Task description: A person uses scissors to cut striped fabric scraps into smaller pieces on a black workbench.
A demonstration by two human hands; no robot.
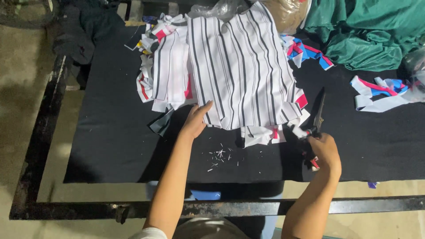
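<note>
Viewing the scene from the left edge: a dark garment heap (82,31) lies at 10 o'clock, partly off the counter (115,146), which is covered in black cloth and set in a black metal frame (40,132).

Next, at 11 o'clock, a stack of white striped fabric pieces (170,73) rests on the counter, with red and pink edges showing underneath.

The left hand (196,120) lies near centre, palm down, fingers extended and together. Its fingertips touch the lower left edge of the large striped fabric panel (243,66). The grip is flat, not pinching; it presses on the cloth.

The panel is white with dark vertical stripes. It occupies the centre to 12 o'clock zone and overlaps the smaller stack beside it. Smaller striped scraps (261,132) protrude below its lower edge.

Small white thread clippings (219,156) are scattered on the black cloth at 6 o'clock, between the two forearms.

The right hand (325,152) is at 4 o'clock, closed around the handles of black scissors (318,113). The blades point toward 12 o'clock, just beside the right edge of the panel. Whether the blades are parted cannot be determined.

Blue, red and white strips (305,51) lie at 1 o'clock. Green fabric (367,31) is piled at 2 o'clock. Further multicoloured strips (380,93) lie at 3 o'clock.
</note>
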